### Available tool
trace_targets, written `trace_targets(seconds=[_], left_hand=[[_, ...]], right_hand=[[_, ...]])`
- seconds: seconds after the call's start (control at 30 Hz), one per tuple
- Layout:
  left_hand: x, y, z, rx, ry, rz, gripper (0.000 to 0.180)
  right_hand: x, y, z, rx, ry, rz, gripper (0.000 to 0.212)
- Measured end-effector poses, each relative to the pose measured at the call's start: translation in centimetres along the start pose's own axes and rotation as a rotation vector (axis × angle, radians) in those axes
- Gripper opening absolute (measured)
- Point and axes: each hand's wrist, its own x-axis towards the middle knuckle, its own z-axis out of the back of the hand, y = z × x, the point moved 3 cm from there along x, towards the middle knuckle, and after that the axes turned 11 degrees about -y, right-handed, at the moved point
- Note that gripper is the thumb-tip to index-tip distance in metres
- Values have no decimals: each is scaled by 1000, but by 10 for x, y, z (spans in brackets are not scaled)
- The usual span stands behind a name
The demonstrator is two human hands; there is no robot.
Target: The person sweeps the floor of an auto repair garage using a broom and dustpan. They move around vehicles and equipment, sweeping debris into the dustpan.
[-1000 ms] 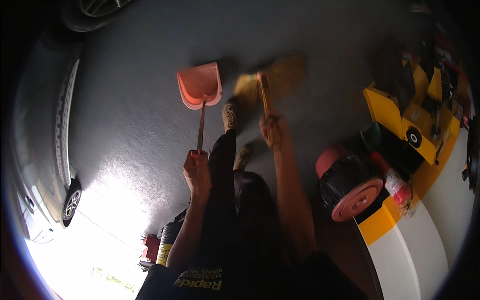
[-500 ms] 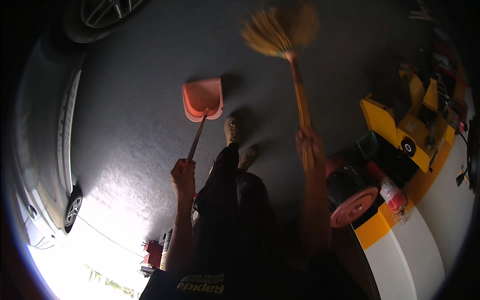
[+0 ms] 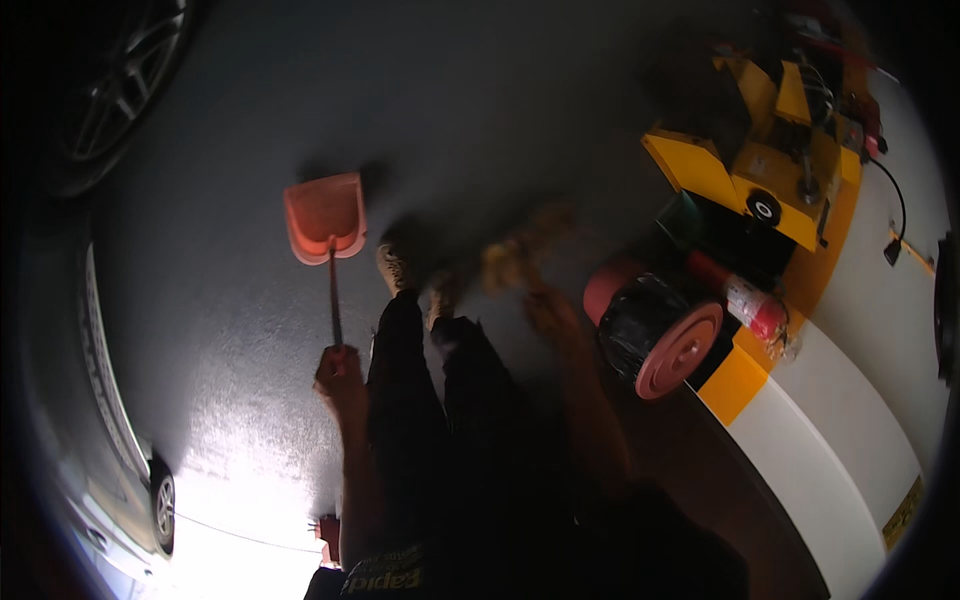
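Note:
My left hand [image 3: 340, 378] is closed around the upper end of a long thin handle. At its far end is a red-orange dustpan [image 3: 326, 208], its open edge facing away from me, near the floor ahead of my left shoe. Beyond my right shoe, my right hand [image 3: 550, 312] is closed on a straw broom [image 3: 510, 262]. Motion smears the broom, and its handle hardly shows. The yellowish bristles lie just past my fingers, low over the floor and to the right of the dustpan; whether they touch the floor I cannot tell.
A lidded red bin [image 3: 680, 350] with a black liner stands at my right, beside a red fire extinguisher [image 3: 745, 300]. Yellow machinery [image 3: 780, 185] is farther right, by a white-and-yellow wall base [image 3: 790, 430]. A parked car [image 3: 75, 340] lines the left, its wheel [image 3: 125, 90] ahead.
The broom has swung from far ahead back toward my feet, and my right hand has moved left. The dustpan now appears farther left. My view has turned, bringing the bin and machinery closer.

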Motion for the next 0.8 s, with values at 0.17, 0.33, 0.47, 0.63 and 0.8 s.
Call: trace_targets(seconds=[0.17,0.33,0.47,0.63,0.8], left_hand=[[20,13,9,21,99,148,9],[7,-21,1,112,88,205,15],[-4,-36,4,47,10,213,15],[-55,-123,-20,-49,-63,313,14],[-60,-188,-98,-14,19,270,14]], right_hand=[[46,56,-191,49,381,82,12],[63,154,-211,-48,328,252,21],[-39,187,-98,-178,116,329,56],[-152,216,103,-554,-474,422,78],[-70,281,270,-507,-835,361,61]])
